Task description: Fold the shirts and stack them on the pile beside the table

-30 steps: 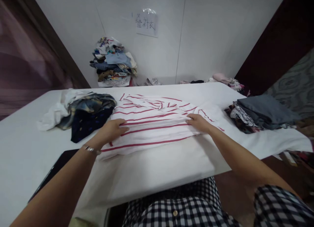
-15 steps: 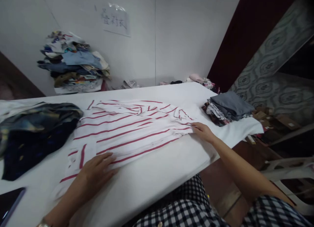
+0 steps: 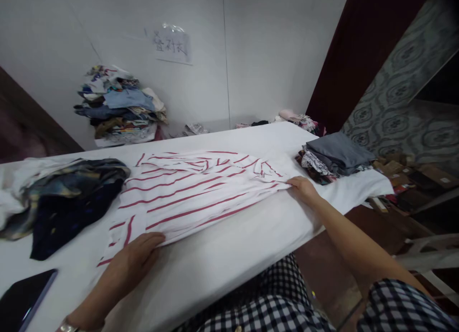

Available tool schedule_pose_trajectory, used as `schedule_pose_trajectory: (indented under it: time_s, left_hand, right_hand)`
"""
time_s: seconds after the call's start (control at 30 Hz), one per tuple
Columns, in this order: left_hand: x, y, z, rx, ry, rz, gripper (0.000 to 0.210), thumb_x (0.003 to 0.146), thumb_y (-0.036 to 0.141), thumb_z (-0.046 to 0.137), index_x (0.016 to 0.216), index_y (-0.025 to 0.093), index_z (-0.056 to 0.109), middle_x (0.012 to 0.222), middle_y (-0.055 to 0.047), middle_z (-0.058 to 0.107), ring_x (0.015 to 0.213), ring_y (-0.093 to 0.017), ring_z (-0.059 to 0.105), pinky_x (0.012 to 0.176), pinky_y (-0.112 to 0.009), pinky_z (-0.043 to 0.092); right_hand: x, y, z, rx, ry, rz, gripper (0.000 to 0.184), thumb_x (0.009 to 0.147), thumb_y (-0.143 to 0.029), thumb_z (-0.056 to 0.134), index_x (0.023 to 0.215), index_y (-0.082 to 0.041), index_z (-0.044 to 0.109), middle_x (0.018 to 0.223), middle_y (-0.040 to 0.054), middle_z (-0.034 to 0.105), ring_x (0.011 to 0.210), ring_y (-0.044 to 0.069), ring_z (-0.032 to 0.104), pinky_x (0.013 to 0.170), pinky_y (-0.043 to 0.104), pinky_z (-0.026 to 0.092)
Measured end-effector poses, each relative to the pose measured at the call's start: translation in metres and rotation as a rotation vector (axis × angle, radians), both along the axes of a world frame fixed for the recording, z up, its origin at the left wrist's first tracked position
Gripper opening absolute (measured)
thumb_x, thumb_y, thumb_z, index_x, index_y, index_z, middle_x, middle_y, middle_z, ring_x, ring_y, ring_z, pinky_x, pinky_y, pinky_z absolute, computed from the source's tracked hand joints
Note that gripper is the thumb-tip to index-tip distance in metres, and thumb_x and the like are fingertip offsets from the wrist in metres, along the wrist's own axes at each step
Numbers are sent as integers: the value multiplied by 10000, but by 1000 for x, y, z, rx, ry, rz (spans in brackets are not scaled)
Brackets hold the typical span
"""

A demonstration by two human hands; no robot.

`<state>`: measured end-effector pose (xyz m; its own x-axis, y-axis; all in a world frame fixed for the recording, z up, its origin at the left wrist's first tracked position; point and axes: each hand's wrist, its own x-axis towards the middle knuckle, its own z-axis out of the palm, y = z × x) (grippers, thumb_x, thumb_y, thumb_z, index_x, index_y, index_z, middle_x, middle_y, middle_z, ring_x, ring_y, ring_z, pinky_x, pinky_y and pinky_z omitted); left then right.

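We are looking at a white shirt with red stripes (image 3: 193, 193) lying across the middle of the frame on the white table (image 3: 251, 246), spread lengthwise, its upper edge bunched into soft folds while the near edge is lying flatter. Our left hand (image 3: 134, 258), lower left of centre, is resting flat on the shirt's near-left corner, fingers stretched out and pressing down rather than gripping; that is pinning the fabric, we judge. Our right hand (image 3: 303, 187), right of centre, is lying on the shirt's other end, fingers loosely curled at the edge; whether it is pinching cloth we cannot tell. Held at both ends like this, the cloth is staying taut and smooth between them.

Moving outward: a dark crumpled garment (image 3: 68, 198) is sitting at the left, just beside the shirt. A dark phone (image 3: 25, 301) is lying at the lower left corner. A folded stack topped with grey (image 3: 333, 155) is sitting right of the shirt. A heap of clothes (image 3: 118, 107) is piled against the wall, upper left, below a paper sign (image 3: 171, 45).
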<state>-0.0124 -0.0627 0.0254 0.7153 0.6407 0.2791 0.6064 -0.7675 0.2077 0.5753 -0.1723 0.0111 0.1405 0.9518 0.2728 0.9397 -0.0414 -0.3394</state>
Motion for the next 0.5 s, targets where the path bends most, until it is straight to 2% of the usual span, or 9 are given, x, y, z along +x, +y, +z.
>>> schedule_pose_trajectory:
  time_s: [0.1,0.23,0.3,0.4,0.5]
  left_hand:
    - [1,-11,2,-38,30,-22,232,855,328,495,945,270,702,1037,-51,729,965,-221,687,865,-335,566]
    - [5,-21,11,-75,11,0,300,868,473,551,999,253,709,1096,-67,713,1005,-221,674,895,-335,556]
    - [9,-21,16,-63,-28,57,359,885,513,524,1027,238,706,1127,-83,704,1025,-228,668,905,-352,553]
    - [21,-14,21,-32,-61,107,391,916,501,479,1046,207,701,1170,-112,687,1073,-235,649,942,-378,534]
    - [35,-1,21,-7,-36,117,411,932,473,462,1136,185,673,1263,-136,640,1180,-249,591,1016,-416,479]
  right_hand:
    - [1,-7,-9,-13,-11,18,385,777,-100,454,997,-206,753,1094,103,691,1038,254,626,947,399,484]
    - [-13,-15,-4,-13,-51,22,545,729,-112,485,1239,-208,653,1260,118,633,1197,308,557,1035,495,420]
    - [-31,-14,8,26,-55,77,595,774,-162,496,1363,-231,547,1398,107,540,1331,325,441,1088,549,345]
    - [-70,-2,24,54,-26,249,575,900,-324,478,1468,-286,399,1539,58,366,1438,282,283,1152,536,248]
    - [-104,17,20,-43,-33,331,565,945,-477,431,1481,-307,373,1576,53,280,1464,280,213,1159,549,215]
